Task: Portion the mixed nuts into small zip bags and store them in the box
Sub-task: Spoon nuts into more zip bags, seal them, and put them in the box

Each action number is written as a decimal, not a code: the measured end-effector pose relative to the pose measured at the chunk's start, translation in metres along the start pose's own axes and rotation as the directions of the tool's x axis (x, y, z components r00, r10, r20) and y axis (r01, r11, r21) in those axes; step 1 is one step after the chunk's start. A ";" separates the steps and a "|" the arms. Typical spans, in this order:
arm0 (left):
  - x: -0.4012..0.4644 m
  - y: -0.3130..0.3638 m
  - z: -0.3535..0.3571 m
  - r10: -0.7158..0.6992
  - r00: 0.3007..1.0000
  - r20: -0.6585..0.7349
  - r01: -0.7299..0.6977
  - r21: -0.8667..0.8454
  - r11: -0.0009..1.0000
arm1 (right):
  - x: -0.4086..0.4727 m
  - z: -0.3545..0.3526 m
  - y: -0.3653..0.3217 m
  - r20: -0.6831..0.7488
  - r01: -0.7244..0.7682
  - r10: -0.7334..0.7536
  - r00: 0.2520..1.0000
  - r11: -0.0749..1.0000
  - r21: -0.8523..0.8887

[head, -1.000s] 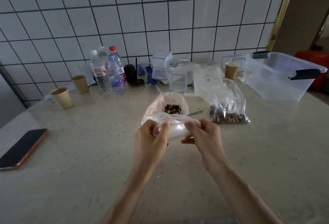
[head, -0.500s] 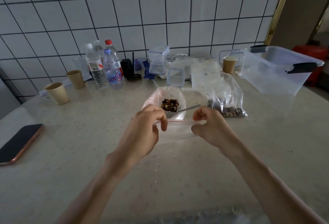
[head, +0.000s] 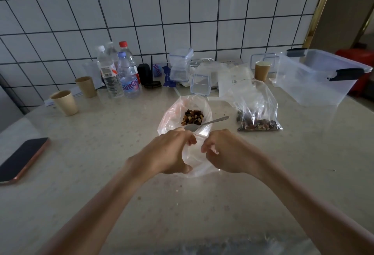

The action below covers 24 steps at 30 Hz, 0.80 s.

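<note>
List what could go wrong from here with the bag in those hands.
1. Both hands, left and right, grip a small clear zip bag right in front of the open bag of nuts; a stray pull might tip it.
2. The spoon rests on that bag's edge, close to the fingers, and could get knocked off.
3. The storage box sits far right, a long carry.

Left hand (head: 168, 152) and right hand (head: 226, 152) close together, fingers curled, pinching
</note>
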<state>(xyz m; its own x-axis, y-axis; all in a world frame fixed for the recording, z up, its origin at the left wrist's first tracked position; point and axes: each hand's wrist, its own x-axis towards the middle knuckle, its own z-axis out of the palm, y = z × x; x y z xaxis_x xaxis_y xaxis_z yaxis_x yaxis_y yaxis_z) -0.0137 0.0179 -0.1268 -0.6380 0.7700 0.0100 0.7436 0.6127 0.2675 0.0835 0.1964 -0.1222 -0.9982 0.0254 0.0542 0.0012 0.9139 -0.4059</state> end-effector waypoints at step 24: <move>0.006 -0.033 0.036 -0.111 0.994 0.000 0.108 -0.263 0.959 | 0.016 0.026 0.062 0.034 -0.041 0.037 0.999 0.992 0.122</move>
<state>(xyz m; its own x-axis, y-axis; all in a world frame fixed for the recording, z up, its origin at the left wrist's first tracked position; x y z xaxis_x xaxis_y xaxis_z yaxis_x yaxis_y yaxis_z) -0.0355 0.0088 -0.1702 -0.7168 0.6970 -0.0203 0.5917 0.6234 0.5112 0.0660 0.2431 -0.1706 -0.9989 0.0457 0.0079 0.0350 0.8556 -0.5164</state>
